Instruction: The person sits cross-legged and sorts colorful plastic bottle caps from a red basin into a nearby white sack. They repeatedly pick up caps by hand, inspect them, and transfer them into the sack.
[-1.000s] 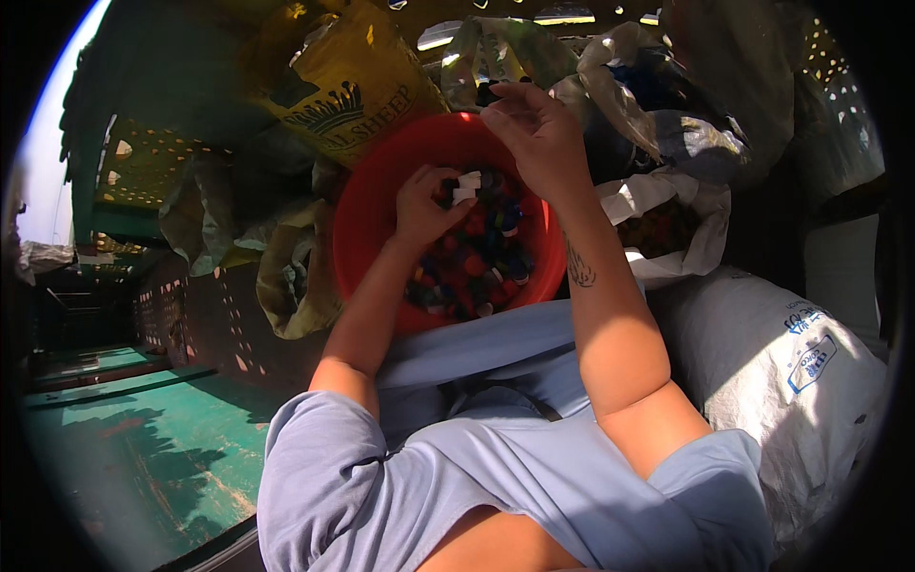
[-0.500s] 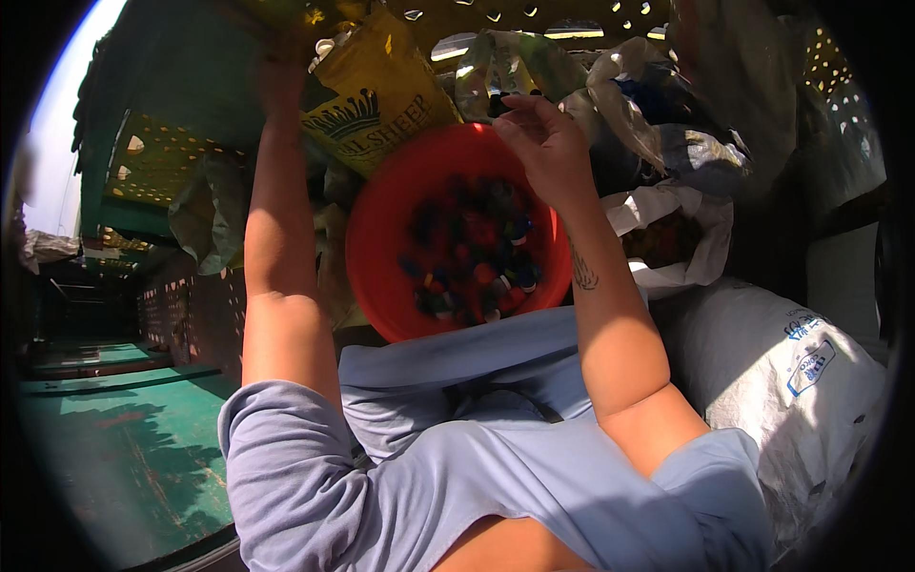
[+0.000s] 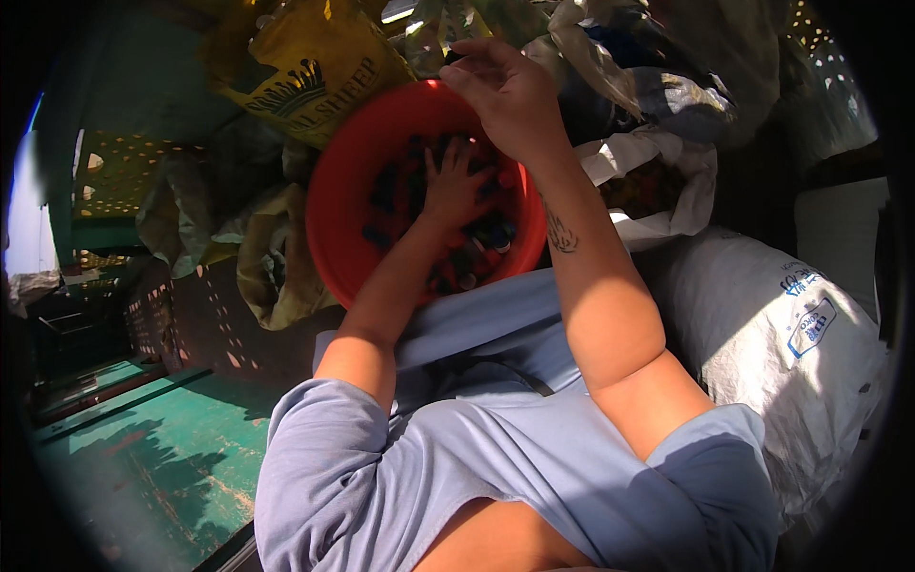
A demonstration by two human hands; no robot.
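Note:
A round red basin [image 3: 329, 214] stands in front of my lap, with many small bottle caps [image 3: 464, 262] of dark, red, blue and white colours in it. My left hand [image 3: 454, 186] is inside the basin, fingers spread over the caps. Above the basin's far right rim is my right hand [image 3: 505, 95], its thumb and fingers drawn together around a small dark piece [image 3: 452, 58] that is too shaded to name exactly. A yellow printed sack [image 3: 315, 81] lies against the far left side of the basin.
Clear plastic bags [image 3: 438, 33] sit beyond the basin. An open white sack [image 3: 701, 181] with dark contents is to the right, and a full white woven sack [image 3: 762, 315] lies beside my right arm. At left are a crumpled sack [image 3: 276, 257] and a green surface [image 3: 162, 467].
My left hand has come from beyond the yellow sack down into the basin. The right hand stays above the far rim, still pinched. The whole view has shifted slightly.

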